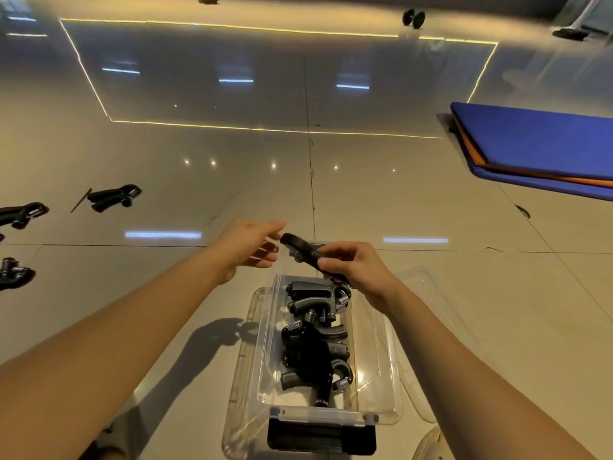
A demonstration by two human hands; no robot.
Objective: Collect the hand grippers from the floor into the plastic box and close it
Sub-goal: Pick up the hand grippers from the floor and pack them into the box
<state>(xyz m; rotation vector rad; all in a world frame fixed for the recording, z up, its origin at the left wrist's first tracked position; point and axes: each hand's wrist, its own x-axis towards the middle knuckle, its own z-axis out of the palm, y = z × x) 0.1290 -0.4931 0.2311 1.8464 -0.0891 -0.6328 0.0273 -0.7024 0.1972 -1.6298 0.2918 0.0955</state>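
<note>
So I'm watching through the head cam and the right hand [356,265] is pinching one black plastic hand gripper with a steel coil spring [303,252] by its lower end, fingers closed around it, right above the far end of the clear rectangular plastic box [265,343]. The gripper's long axis is slanting up and away to the left, so its free handle is poking toward the left hand [247,249], which is hovering open and empty just beside that tip. The box is sitting directly under the grip, so I'd say a short lowering is all it's needing. Several more matte black grippers with shiny springs [315,336] are already lying jumbled inside. The see-through lid [428,293] is lying flat on the glossy beige tile floor [232,180] by the box's right side. Three more black grippers [112,197] are waiting on the floor, far left, nearer the left hand.
</note>
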